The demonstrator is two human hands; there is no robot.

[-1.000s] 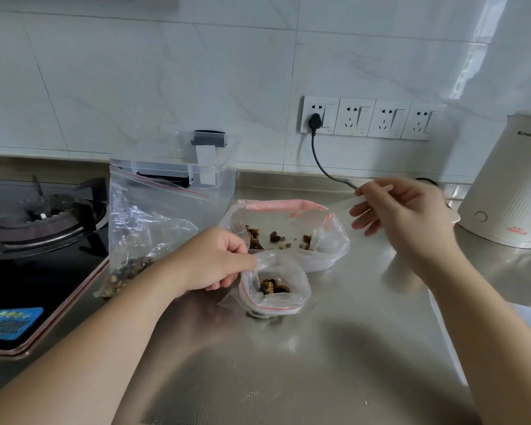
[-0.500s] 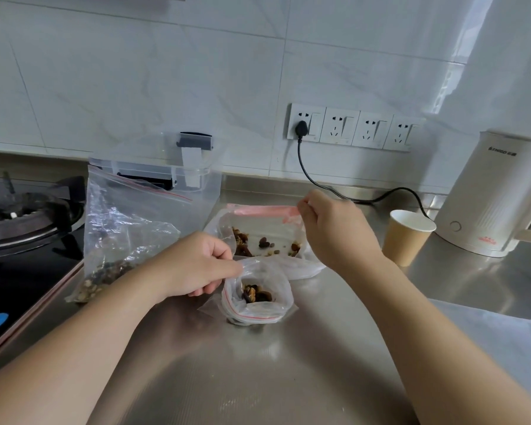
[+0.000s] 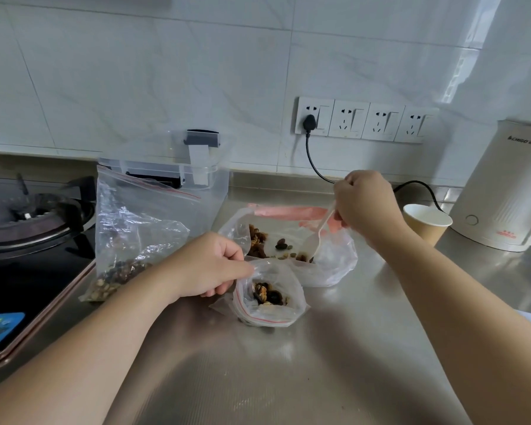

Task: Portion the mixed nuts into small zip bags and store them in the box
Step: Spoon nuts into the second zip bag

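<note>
From the head view, the left hand (image 3: 209, 268) pinched the rim of the small zip bag (image 3: 269, 297), holding its mouth open on the table (image 3: 288, 363); a few mixed nuts (image 3: 269, 295) lay inside. The right hand's fingers (image 3: 342, 217) were curled around a white plastic spoon (image 3: 318, 237), its bowl down in the larger pink-topped bag (image 3: 328, 265) just behind. Both bags looked thin, limp and slippery (best held at the rim, I thought). The clear box (image 3: 209, 185) stood behind, a paper cup (image 3: 426, 222) near the right wrist; open table lay in front.
</note>
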